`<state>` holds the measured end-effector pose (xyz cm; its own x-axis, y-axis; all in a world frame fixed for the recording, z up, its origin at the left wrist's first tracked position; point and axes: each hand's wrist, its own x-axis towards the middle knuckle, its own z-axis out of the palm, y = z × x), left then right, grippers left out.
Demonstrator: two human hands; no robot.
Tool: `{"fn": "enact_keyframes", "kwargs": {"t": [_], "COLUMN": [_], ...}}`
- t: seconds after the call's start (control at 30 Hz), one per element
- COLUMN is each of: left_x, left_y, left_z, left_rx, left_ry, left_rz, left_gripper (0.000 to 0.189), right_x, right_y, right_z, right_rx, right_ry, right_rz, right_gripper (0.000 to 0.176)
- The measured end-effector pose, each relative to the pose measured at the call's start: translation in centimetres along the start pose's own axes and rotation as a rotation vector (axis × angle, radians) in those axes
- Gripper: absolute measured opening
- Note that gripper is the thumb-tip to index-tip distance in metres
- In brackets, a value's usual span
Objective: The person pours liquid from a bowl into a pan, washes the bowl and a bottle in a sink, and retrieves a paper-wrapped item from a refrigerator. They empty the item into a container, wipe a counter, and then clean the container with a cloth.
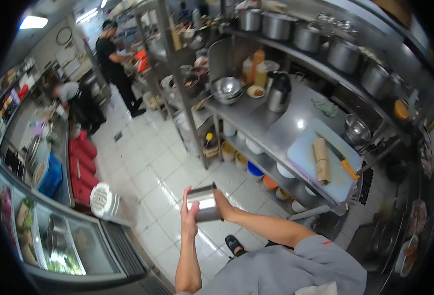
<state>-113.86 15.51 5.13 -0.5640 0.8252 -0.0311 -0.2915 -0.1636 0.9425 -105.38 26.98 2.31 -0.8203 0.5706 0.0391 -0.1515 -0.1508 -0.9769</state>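
A shiny stainless steel container (pixel 205 202) is held in front of me, over the tiled floor. My left hand (pixel 190 211) grips its left side, with the thumb across the near face. On the opposite side, my right hand (pixel 223 204) is wrapped round the container's edge. What is inside the container cannot be made out. To my right, a white cutting board (pixel 300 152) lies on the steel counter (pixel 295 105). On that board rest a brown paper-wrapped roll (pixel 321 162) and a knife with a yellow handle (pixel 346 164).
Metal pots (pixel 343 54) line the shelf above the counter. A steel jug (pixel 279 93) and bowls (pixel 227 88) stand below it. At left are an open-topped chilled cabinet (pixel 114 253), a white bin (pixel 104 201) and red containers (pixel 82 157). Two people (pixel 111 59) work farther back.
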Motion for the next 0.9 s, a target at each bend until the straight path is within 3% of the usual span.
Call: {"fn": "enact_keyframes", "kwargs": {"t": [0.03, 0.07, 0.1, 0.17, 0.2, 0.23, 0.3, 0.33, 0.4, 0.47, 0.5, 0.53, 0.6, 0.63, 0.73, 0.77, 0.8, 0.87, 0.9], "left_x": [0.4, 0.5, 1.1, 1.4, 1.0, 0.8, 0.9, 1.0, 1.1, 1.2, 0.9, 1.1, 0.0, -0.5, -0.9, -0.5, -0.6, -0.7, -0.7], "left_y": [0.1, 0.1, -1.4, -2.5, -2.8, -2.0, -0.2, 0.5, 1.3, -0.5, -0.8, -0.6, 0.0, 0.7, 2.0, 1.3, 0.9, 0.4, -0.2], "left_z": [0.1, 0.0, -1.1, -1.4, -1.3, -0.6, 0.8, 1.0, 0.5, -0.4, -0.3, -0.1, 1.1, 1.3, 0.3, -0.5, -0.9, -1.3, -0.8], "left_rx": [0.188, 0.374, 0.218, -0.204, -0.344, -0.187, 0.305, 0.653, 0.469, -0.024, -0.165, -0.067, 0.113, 0.481, 0.708, 0.65, 0.387, -0.139, -0.292], "left_ry": [-0.043, -0.072, -0.081, -0.12, -0.117, -0.103, -0.083, -0.088, -0.173, -0.223, -0.2, -0.14, -0.018, 0.043, -0.138, -0.204, -0.213, -0.221, -0.134], "left_rz": [0.051, 0.105, 0.091, -0.109, -0.165, -0.097, 0.135, 0.283, 0.089, -0.135, -0.138, -0.067, 0.053, 0.195, 0.106, 0.115, 0.028, -0.14, -0.152], "left_gripper": [0.067, 0.066, 0.065, 0.064, 0.064, 0.064, 0.063, 0.062, 0.062, 0.064, 0.067, 0.067, 0.068, 0.07, 0.072, 0.074, 0.073, 0.07, 0.071], "right_x": [-0.4, -0.6, -0.8, -1.1, -0.7, -0.3, -0.3, 0.1, -0.6, -1.2, -0.3, 0.2, -1.5, -1.9, -2.0, -1.6, -1.6, -1.2, -1.1], "right_y": [0.4, 0.8, 1.0, -2.3, -1.6, 0.4, 7.8, 10.5, 3.8, 1.2, 1.1, 1.2, 2.4, 2.9, 4.5, 4.8, 4.7, 4.1, 2.2], "right_z": [-0.5, -0.8, -1.0, -1.2, -1.6, -2.8, -5.5, -6.1, -4.1, -3.7, -3.9, -4.1, -2.6, -2.5, -2.6, -2.7, -2.5, -1.9, -1.0], "right_rx": [0.037, -0.146, -0.321, -0.455, -0.449, 0.278, 0.76, 0.542, -0.501, -0.665, -0.256, 0.153, 0.655, 0.517, 0.113, -0.021, -0.152, -0.13, 0.021], "right_ry": [-0.032, -0.086, -0.114, -0.242, -0.325, -0.276, -0.173, -0.163, -0.269, -0.338, -0.303, -0.254, 0.053, 0.014, -0.095, -0.128, -0.157, -0.121, -0.052], "right_rz": [0.011, -0.13, -0.28, -0.361, -0.197, 0.077, 0.339, 0.245, -0.158, -0.271, -0.085, 0.113, 0.293, 0.257, 0.129, 0.081, 0.038, 0.058, 0.124], "right_gripper": [0.031, 0.035, 0.04, 0.043, 0.045, 0.046, 0.043, 0.04, 0.045, 0.048, 0.049, 0.05, 0.053, 0.054, 0.058, 0.06, 0.062, 0.06, 0.056]}}
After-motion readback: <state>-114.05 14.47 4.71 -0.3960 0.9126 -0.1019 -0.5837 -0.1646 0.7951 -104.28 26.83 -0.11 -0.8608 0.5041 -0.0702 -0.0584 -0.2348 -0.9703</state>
